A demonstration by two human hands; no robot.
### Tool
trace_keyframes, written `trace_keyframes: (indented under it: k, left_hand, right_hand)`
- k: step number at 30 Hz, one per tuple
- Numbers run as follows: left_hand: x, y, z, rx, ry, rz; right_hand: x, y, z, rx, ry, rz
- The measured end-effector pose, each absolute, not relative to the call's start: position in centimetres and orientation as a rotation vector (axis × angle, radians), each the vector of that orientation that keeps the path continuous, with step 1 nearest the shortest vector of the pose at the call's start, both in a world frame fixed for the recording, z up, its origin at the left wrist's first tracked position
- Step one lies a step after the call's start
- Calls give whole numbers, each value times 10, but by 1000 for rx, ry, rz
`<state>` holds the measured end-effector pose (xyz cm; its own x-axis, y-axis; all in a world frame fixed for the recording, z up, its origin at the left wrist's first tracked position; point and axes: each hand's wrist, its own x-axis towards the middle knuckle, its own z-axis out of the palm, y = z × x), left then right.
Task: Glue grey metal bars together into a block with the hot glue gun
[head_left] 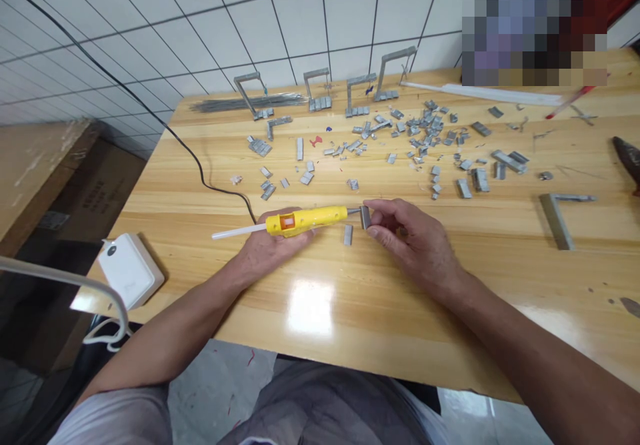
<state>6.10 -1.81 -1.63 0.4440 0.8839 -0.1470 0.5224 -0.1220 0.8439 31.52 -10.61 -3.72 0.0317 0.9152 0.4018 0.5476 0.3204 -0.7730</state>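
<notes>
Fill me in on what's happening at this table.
Someone is working with two bare hands at a wooden table. The left hand holds a yellow glue gun with a white stick out of its back; its nozzle is at a small grey block pinched in the fingers of the right hand. Another grey piece lies just below the gun. Further back, four angular grey frames stand near the tiled wall, with loose pieces scattered around.

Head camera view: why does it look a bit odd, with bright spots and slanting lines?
Head view: a white glare patch, probably a reflected light, washes out the glossy tabletop below the hands; the tiled wall's lines fan and slant, likely wide-angle distortion; blocky pixels hide the upper right; the cardboard box sits in shadow; the yellow glue gun reads clearly.
</notes>
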Motion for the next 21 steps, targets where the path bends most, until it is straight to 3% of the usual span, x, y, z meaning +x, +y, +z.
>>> trace_keyframes:
  k: [21]
  left_hand:
    - [67, -19, -9, 1819, 1242, 498]
  right_hand:
    - [315, -106, -37, -1320, -1642, 478]
